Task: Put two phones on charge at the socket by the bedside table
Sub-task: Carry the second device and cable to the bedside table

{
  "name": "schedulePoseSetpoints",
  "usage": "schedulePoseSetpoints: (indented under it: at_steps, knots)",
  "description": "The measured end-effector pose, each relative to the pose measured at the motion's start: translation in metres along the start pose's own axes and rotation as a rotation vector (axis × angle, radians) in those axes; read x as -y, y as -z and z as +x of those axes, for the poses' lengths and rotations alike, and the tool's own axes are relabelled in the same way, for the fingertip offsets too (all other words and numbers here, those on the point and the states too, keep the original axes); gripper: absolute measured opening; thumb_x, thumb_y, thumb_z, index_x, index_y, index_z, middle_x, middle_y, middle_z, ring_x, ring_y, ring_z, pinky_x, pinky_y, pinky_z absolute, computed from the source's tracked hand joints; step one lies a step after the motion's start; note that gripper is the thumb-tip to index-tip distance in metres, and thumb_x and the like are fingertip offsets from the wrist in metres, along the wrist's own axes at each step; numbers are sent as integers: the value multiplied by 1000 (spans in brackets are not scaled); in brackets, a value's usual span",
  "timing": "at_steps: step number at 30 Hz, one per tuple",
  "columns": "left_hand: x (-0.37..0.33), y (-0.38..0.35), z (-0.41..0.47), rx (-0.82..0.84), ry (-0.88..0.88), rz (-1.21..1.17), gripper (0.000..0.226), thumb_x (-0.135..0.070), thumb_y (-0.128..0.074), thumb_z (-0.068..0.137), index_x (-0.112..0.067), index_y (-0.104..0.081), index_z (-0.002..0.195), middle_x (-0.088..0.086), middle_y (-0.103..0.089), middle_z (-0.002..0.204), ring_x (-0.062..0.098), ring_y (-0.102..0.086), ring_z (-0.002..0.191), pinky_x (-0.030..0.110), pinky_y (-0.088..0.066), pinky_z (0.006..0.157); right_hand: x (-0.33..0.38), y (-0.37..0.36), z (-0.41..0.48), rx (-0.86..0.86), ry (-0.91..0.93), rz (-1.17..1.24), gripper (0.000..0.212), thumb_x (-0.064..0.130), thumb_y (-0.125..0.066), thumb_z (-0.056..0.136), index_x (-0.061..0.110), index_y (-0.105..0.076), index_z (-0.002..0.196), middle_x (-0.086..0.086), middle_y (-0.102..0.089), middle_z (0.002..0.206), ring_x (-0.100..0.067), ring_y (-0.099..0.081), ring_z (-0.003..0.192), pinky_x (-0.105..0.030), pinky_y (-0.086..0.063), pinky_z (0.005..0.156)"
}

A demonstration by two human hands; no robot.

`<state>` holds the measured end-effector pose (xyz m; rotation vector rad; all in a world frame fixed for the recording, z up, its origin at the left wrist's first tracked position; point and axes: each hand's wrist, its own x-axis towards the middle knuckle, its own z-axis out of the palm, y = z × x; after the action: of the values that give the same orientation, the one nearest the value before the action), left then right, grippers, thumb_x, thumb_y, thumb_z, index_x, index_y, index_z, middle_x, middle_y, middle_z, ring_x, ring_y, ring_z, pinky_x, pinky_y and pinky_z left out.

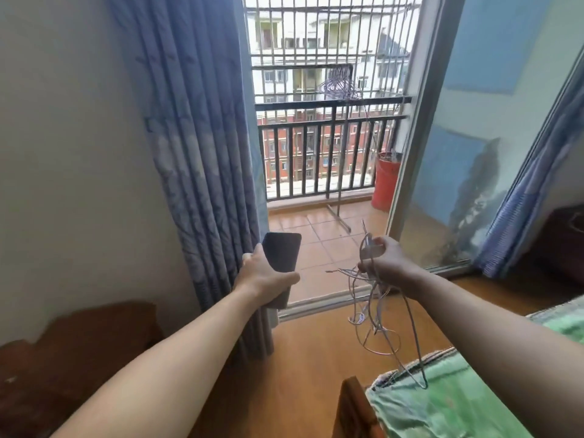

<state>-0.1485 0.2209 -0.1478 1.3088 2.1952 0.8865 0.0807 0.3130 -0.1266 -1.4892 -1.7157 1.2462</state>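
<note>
My left hand [264,273] grips a dark phone [281,254] by its lower half, screen upward, held out beside the blue curtain. Whether a second phone lies under it I cannot tell. My right hand [382,259] is closed on a tangled bundle of pale charging cables [373,308], with a white plug piece at my fingers. The loops hang down toward the bed corner. No socket shows in this view.
A blue curtain [202,153] hangs at the left of an open balcony door. Dark wooden furniture [63,358] sits at the lower left. A bed with a green cover [458,403] fills the lower right. The sliding glass door [458,153] stands at the right.
</note>
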Motion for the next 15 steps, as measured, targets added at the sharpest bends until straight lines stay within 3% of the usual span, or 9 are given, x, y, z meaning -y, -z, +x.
schedulePoseSetpoints:
  at_steps: [4,8,12,15]
  knots:
    - [-2,-6,89,46,-64,-1,79,-42,-75,61,-20,-42,130,8,-45,117,22,-53,93,35,-49,80,10,-9,68,-98,-41,-49,56,2,-74,74,14,-49,123,-15,-61,105,-27,-61,82,-29,-46,54]
    - [2,-11,187,106,-174,21,81,-45,-75,60,-20,-42,129,6,-47,112,22,-52,93,34,-46,76,23,-24,132,-235,-90,-93,59,0,-73,75,10,-50,129,-11,-58,104,-27,-57,90,-28,-46,63]
    - [1,-2,272,165,-213,50,83,-45,-77,64,-18,-39,132,6,-49,117,20,-50,93,31,-42,68,44,-35,185,-318,-136,-105,51,-3,-74,75,5,-53,121,-13,-60,101,-25,-56,86,-29,-47,66]
    - [-11,0,325,179,-240,48,79,-47,-77,63,-17,-42,128,7,-48,113,21,-52,89,33,-48,69,54,-32,221,-367,-125,-70,33,-5,-68,80,9,-52,106,-10,-60,86,-16,-55,66,-22,-47,53]
